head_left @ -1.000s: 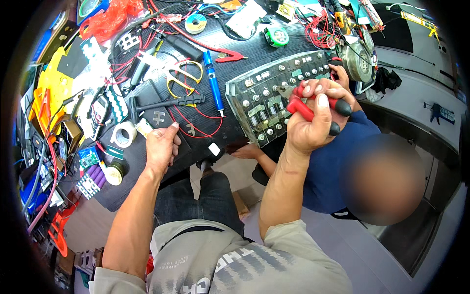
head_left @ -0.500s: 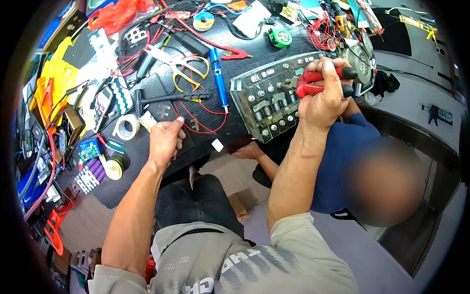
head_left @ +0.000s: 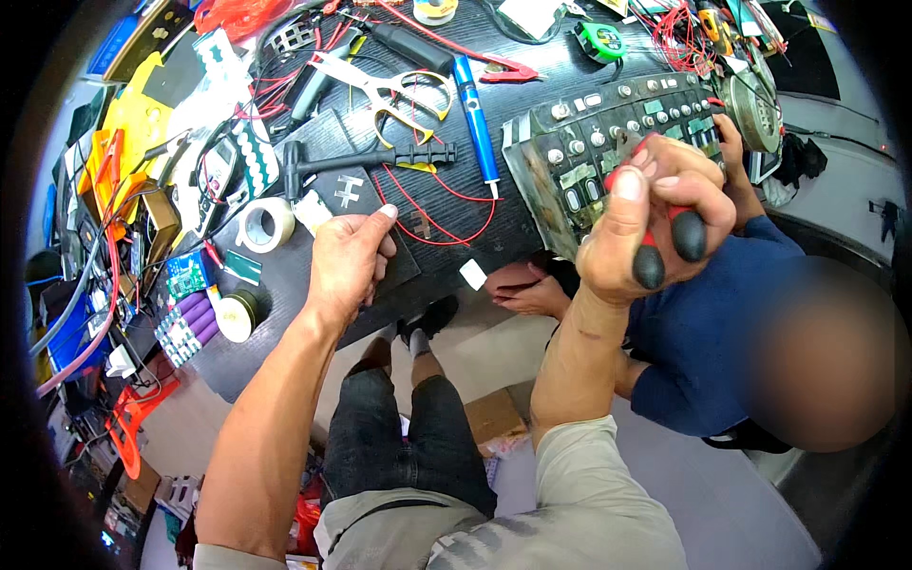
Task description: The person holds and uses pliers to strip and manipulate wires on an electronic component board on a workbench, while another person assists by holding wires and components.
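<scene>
My right hand (head_left: 655,209) is closed round pliers (head_left: 689,234) with red and black handles. Their metal jaws show beyond my fingers, over a grey panel (head_left: 597,140) bearing rows of metal studs and white-topped parts. Whether the jaws touch it I cannot tell. Near the table's front edge, my left hand (head_left: 350,261) is closed, thumb over curled fingers. What it holds, if anything, is hidden. Just beyond it lie a black-handled hammer (head_left: 370,163) and a small grey cross-shaped piece (head_left: 348,191). A roll of whitish tape (head_left: 266,224) sits to its left.
At the right, a person in blue has one hand (head_left: 730,147) by the panel's far corner and another hand (head_left: 534,292) below the table edge. Scissors (head_left: 399,95), a blue pen-like tool (head_left: 475,123), red wire and a green tape measure (head_left: 598,40) lie beyond. Clutter fills the left.
My right hand has turned the pliers, so their handles point back toward me and the jaws reach over the panel. The whole view has shifted; my left hand stays closed.
</scene>
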`<state>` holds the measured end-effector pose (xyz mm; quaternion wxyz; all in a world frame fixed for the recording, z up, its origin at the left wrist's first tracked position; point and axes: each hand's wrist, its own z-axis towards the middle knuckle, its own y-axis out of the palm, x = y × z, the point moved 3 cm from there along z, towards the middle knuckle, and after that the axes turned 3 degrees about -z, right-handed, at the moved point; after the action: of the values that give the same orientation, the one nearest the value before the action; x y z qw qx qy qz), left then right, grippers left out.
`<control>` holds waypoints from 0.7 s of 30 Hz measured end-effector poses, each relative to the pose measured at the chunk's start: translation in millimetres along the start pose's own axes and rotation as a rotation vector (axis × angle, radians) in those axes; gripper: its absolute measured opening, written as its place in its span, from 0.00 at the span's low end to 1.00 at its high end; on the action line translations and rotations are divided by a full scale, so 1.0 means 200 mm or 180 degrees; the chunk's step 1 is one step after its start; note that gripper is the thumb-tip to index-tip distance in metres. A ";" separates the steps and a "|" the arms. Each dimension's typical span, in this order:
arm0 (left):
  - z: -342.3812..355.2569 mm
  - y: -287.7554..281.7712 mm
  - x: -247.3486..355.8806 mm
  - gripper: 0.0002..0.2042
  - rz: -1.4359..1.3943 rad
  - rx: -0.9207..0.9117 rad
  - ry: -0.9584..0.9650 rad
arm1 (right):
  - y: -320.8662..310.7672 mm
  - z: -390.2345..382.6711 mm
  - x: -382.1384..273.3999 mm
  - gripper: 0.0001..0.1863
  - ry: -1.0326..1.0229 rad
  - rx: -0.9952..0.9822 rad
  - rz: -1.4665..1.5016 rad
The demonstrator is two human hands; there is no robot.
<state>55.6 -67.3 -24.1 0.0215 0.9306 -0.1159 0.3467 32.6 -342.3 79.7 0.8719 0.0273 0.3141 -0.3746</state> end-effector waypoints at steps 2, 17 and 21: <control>0.00 0.00 0.01 0.24 -0.0030 -0.0042 0.0057 | 0.06 -0.07 -0.04 0.17 -0.0262 -0.0250 -0.0510; 0.01 -0.04 -0.04 0.23 -0.0085 -0.0287 0.0300 | -0.32 0.12 -0.59 0.12 0.0787 0.0788 0.0745; 0.00 -0.02 -0.06 0.22 -0.0168 -0.0602 0.0294 | -0.23 0.01 -0.74 0.09 0.1549 0.1036 0.1185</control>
<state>47.9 -60.2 -32.6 0.1236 0.9101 -0.1224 0.3760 -75.0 -282.1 174.0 0.8091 0.3114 0.4386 -0.2368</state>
